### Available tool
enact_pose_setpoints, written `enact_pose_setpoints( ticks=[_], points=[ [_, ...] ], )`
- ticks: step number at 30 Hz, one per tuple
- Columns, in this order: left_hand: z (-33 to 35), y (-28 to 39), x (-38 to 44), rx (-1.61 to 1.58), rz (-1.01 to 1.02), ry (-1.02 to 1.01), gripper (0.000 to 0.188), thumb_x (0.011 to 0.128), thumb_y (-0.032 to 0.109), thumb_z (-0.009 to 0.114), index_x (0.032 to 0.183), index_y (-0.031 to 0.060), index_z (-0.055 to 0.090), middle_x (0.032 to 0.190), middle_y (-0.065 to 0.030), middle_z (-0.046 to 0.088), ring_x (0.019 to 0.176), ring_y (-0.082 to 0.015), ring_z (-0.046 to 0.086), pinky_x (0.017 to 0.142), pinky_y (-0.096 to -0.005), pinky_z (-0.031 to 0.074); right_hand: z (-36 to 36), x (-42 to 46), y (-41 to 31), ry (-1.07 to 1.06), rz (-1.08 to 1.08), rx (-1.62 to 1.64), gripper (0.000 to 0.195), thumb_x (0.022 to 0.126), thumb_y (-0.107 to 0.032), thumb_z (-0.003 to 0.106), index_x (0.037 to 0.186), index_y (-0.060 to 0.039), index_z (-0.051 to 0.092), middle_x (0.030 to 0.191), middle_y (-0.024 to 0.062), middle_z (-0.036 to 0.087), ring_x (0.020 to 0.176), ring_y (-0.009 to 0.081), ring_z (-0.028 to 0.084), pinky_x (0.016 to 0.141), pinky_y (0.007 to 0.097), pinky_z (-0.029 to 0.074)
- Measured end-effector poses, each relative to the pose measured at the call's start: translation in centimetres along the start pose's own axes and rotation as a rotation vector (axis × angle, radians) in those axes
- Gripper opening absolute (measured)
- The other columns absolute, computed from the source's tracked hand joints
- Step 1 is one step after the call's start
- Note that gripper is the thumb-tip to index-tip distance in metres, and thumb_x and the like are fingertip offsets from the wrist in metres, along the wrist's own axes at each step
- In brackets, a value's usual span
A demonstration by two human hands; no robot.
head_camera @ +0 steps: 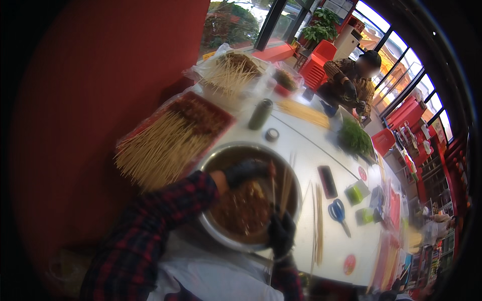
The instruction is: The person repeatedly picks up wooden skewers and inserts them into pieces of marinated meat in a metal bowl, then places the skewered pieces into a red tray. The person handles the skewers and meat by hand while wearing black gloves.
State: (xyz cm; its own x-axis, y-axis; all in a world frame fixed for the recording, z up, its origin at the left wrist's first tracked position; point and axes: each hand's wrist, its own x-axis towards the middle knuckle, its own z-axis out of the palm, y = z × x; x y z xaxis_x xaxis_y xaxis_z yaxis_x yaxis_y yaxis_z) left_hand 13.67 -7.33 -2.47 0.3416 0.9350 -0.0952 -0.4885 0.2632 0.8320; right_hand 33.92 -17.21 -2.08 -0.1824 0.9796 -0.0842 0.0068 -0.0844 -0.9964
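Observation:
A wide steel bowl (297, 188) stands before me, with dark, wet meat pieces (241, 210) in it. My right hand (281, 231), in a black glove, grips several thin wooden skewers (287, 180) at the bowl's right rim. One skewer points up and has a reddish piece of meat (272, 169) at its tip. My left hand (246, 173), also gloved in black, reaches over the bowl, with its fingers at that piece of meat. Blur hides the exact finger contact.
A red tray (226, 116) of loaded skewers lies left of the bowl. A bottle (260, 114), its lid (272, 134), a phone (327, 182), blue scissors (337, 214) and loose skewers (319, 225) rest on the white table (301, 143). Green herbs (354, 137) lie farther off, near a seated person (352, 81).

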Motion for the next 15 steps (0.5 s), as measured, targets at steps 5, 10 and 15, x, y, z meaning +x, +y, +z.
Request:
enact_pose_setpoints(
  ticks=[5, 10, 15],
  points=[
    [-0.7, -1.6, 0.6, -0.171, -0.051, -0.012, 0.017, 0.084, 0.011, 0.054, 0.1, 0.0051, 0.056, 0.092, -0.0043, 0.06, 0.088, -0.0154, 0.058, 0.079, -0.0299, 0.049, 0.4, 0.0, -0.1, -0.033, 0.011, -0.054, 0.028, 0.086, -0.007, 0.052, 0.113, -0.0042, 0.052, 0.062, -0.0051, 0.044, 0.049, 0.0035, 0.041, 0.044, 0.0181, 0.034],
    [0.3, -1.9, 0.5, -0.255, -0.013, 0.008, 0.011, 0.086, 0.014, 0.053, 0.094, 0.0075, 0.055, 0.087, -0.0029, 0.059, 0.084, -0.0153, 0.058, 0.077, -0.0309, 0.049, 0.4, -0.1, -0.2, -0.032, -0.001, -0.074, 0.028, 0.086, -0.007, 0.052, 0.113, -0.0038, 0.052, 0.061, -0.0051, 0.043, 0.05, 0.0033, 0.04, 0.044, 0.0182, 0.034],
    [-0.5, -1.6, 0.8, -0.13, -0.094, -0.037, 0.01, 0.087, 0.015, 0.051, 0.091, 0.0069, 0.054, 0.083, -0.0027, 0.058, 0.077, -0.0146, 0.058, 0.075, -0.0302, 0.049, 0.5, -0.2, -0.4, -0.021, 0.01, -0.064, 0.027, 0.086, -0.007, 0.051, 0.113, -0.0036, 0.052, 0.061, -0.0051, 0.043, 0.05, 0.0033, 0.04, 0.044, 0.0185, 0.034]
  ],
)
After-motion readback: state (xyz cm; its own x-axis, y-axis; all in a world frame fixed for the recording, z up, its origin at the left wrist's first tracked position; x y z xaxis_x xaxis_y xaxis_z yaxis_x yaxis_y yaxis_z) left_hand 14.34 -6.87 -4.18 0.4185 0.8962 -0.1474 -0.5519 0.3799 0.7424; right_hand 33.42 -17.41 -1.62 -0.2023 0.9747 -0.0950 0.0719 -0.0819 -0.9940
